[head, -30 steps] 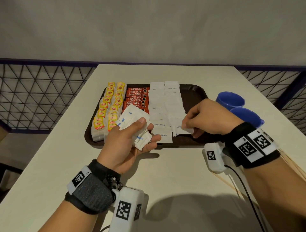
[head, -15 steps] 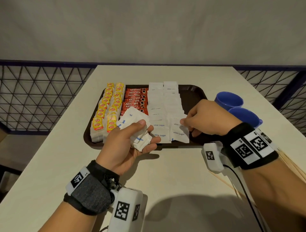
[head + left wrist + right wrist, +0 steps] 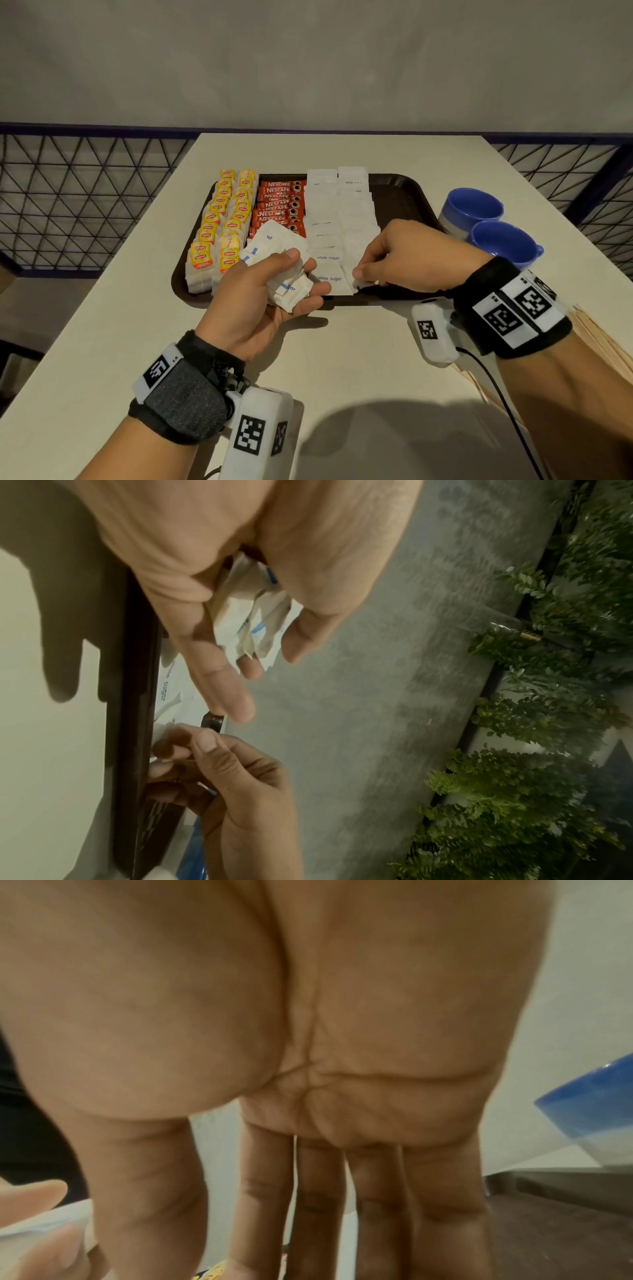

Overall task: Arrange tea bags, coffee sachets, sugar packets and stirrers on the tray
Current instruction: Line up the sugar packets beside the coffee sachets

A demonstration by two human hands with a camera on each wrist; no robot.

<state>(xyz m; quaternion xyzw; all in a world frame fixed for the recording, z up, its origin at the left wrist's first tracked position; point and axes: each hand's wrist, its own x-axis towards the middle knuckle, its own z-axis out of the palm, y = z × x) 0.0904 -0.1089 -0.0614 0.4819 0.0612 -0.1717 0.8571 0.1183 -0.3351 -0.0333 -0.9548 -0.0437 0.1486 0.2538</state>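
A: We start at the tray's (image 3: 407, 197) left edge: two rows of tea bags (image 3: 219, 236), yellow-and-red tags up, white pouches overlapping like shingles.

B: Next to them we see the coffee sachets (image 3: 279, 202), red with white lettering, stacked in one column.

A: And over them hovers our left hand (image 3: 260, 294), thumb and fingers curled round a crumpled bundle (image 3: 277, 263) of white packets with blue print. The left wrist view shows the bundle fanned between thumb and fingers.

B: Then the sugar packets (image 3: 329, 257), two white columns; the nearest ones read "white sugar".

A: Our right hand (image 3: 407, 257) is down at the right column's near end, thumb and forefinger pinching a white packet (image 3: 363, 283) against the tray, other fingers curled.

B: The tray's right part is bare brown.

A: Beyond it, on the table (image 3: 359, 359), we have two blue cups (image 3: 486, 222) touching, and pale stirrers (image 3: 596, 339) at the far right edge.
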